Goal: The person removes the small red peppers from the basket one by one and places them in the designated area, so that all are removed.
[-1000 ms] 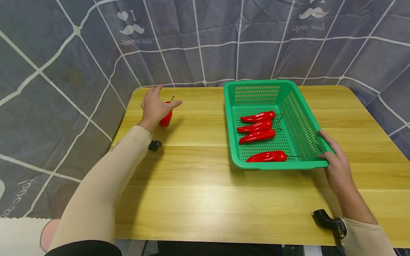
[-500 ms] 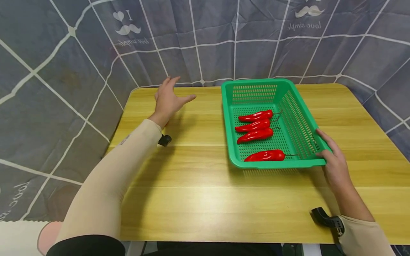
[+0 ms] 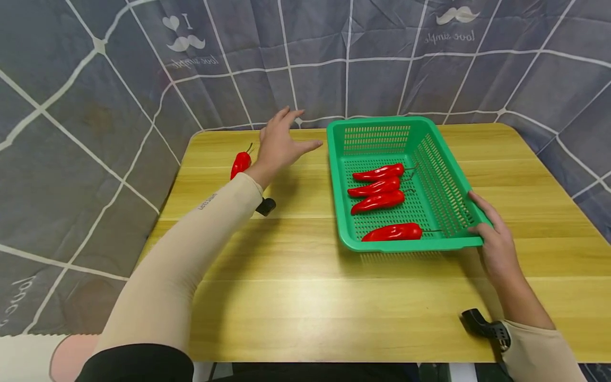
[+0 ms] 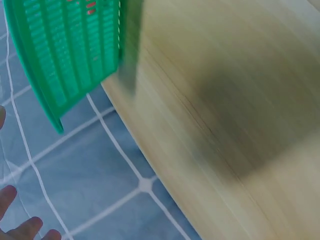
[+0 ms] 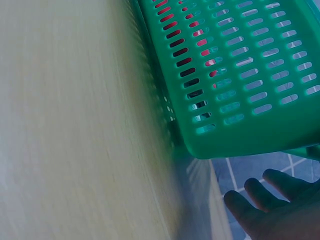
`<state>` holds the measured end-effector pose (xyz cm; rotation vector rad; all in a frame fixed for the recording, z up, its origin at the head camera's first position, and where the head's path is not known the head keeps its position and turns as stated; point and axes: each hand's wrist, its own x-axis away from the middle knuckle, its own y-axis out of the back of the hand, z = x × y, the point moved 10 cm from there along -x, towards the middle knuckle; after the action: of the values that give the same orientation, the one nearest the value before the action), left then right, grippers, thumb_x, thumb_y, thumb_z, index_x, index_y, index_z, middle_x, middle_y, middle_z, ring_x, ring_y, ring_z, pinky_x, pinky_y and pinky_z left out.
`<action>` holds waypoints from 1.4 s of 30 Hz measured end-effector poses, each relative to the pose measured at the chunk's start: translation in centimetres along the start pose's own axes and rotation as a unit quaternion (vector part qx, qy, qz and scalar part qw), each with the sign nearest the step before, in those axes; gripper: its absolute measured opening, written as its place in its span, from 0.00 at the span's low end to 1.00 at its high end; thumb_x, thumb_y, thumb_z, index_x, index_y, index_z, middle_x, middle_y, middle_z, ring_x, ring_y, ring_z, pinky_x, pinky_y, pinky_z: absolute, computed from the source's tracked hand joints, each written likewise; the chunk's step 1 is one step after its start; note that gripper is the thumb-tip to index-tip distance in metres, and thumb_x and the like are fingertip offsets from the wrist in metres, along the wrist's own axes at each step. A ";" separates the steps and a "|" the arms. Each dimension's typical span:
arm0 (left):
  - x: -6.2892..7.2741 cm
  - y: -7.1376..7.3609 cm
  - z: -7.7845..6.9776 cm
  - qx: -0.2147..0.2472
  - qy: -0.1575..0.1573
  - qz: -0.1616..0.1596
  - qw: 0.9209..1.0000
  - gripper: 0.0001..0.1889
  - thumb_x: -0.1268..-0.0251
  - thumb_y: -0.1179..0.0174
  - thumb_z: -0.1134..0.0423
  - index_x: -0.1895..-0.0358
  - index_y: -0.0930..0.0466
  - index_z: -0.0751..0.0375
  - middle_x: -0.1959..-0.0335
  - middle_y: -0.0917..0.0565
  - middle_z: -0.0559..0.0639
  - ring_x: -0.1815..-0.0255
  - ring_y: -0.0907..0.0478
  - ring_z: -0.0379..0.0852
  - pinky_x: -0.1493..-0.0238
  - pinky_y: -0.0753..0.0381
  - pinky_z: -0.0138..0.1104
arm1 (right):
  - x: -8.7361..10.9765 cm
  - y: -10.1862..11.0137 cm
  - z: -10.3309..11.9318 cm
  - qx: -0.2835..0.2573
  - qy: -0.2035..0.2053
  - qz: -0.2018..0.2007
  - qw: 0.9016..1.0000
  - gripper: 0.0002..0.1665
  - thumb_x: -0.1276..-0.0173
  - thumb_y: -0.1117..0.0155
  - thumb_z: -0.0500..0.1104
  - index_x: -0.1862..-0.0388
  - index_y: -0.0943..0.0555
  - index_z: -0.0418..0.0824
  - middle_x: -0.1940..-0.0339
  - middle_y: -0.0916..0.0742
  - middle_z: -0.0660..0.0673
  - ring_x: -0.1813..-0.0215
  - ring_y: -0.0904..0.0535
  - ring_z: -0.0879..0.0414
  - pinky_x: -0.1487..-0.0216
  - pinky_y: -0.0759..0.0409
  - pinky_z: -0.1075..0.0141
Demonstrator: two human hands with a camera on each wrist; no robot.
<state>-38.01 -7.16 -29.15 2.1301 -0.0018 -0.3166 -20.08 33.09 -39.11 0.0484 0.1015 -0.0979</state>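
My left hand is held over the back of the table in the head view, fingers spread and thumb pointing right, with nothing in it. A red chili pepper lies on the table left of that hand, its lower part hidden by the sleeve. To the right stands a green plastic basket. Inside, red peppers lie in a group at the middle, and another pepper lies by the front wall. My right hand holds the basket's front right corner, thumb over the rim.
The wooden table ends at a grey curtain with white lines, which hangs behind and along the left side. Black wrist cameras jut from both wrists close to the tabletop.
My left hand has moved right, from over the loose pepper toward the basket, uncovering the pepper's upper part. My right hand and the basket look unchanged; the head view has shifted slightly.
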 end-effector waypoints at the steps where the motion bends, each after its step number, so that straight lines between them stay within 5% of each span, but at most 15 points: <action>1: -0.1 -0.3 -0.5 -0.002 -0.005 0.004 1.000 0.44 0.43 0.31 0.36 0.23 0.35 0.43 0.20 0.44 0.47 0.21 0.48 0.51 0.27 0.49 0.47 | 0.0 0.0 0.0 0.007 0.000 -0.001 1.000 0.40 0.29 0.60 0.27 0.21 0.35 0.52 0.20 0.39 0.52 0.26 0.45 0.56 0.46 0.36 0.78; 7: -0.8 -2.1 -3.0 -0.016 -0.038 0.030 0.999 0.44 0.43 0.33 0.34 0.23 0.36 0.41 0.21 0.42 0.45 0.21 0.47 0.47 0.25 0.50 0.45 | -0.1 0.0 0.0 0.046 0.004 -0.002 0.999 0.40 0.28 0.59 0.28 0.20 0.36 0.54 0.20 0.39 0.54 0.23 0.49 0.58 0.44 0.38 0.80; 20: -1.5 -6.6 -8.0 0.019 -0.141 0.092 0.985 0.45 0.45 0.30 0.35 0.24 0.34 0.42 0.25 0.35 0.44 0.24 0.42 0.43 0.27 0.43 0.39 | -0.2 0.2 -0.5 -0.030 0.008 -0.001 1.000 0.40 0.30 0.60 0.25 0.21 0.35 0.50 0.22 0.38 0.47 0.37 0.36 0.55 0.51 0.28 0.77; 23: -1.5 -7.7 -8.8 0.025 -0.162 0.110 0.980 0.46 0.46 0.28 0.36 0.24 0.35 0.43 0.25 0.35 0.45 0.24 0.42 0.44 0.27 0.42 0.40 | -0.2 0.3 -0.5 -0.014 0.011 -0.001 1.000 0.41 0.30 0.60 0.25 0.21 0.35 0.50 0.21 0.39 0.47 0.34 0.37 0.54 0.49 0.29 0.77; 32: -1.5 -10.2 -10.6 0.016 -0.228 0.170 0.959 0.43 0.42 0.28 0.42 0.24 0.35 0.46 0.25 0.35 0.45 0.24 0.43 0.43 0.27 0.44 0.36 | -0.3 0.4 -0.8 0.033 -0.002 -0.004 0.999 0.42 0.29 0.60 0.27 0.20 0.37 0.53 0.21 0.40 0.50 0.30 0.42 0.51 0.48 0.34 0.77; 42: -2.0 -12.9 -11.7 0.002 -0.297 0.248 0.922 0.38 0.37 0.29 0.49 0.24 0.33 0.48 0.26 0.33 0.43 0.23 0.44 0.44 0.26 0.47 0.34 | -0.2 0.6 -0.8 0.074 -0.005 -0.010 0.997 0.42 0.29 0.59 0.27 0.19 0.38 0.54 0.19 0.41 0.50 0.26 0.46 0.54 0.47 0.36 0.78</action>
<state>-38.84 9.86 -33.26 1.8772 -0.8789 -0.6386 -20.31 33.72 -39.86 0.1942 0.0845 -0.1262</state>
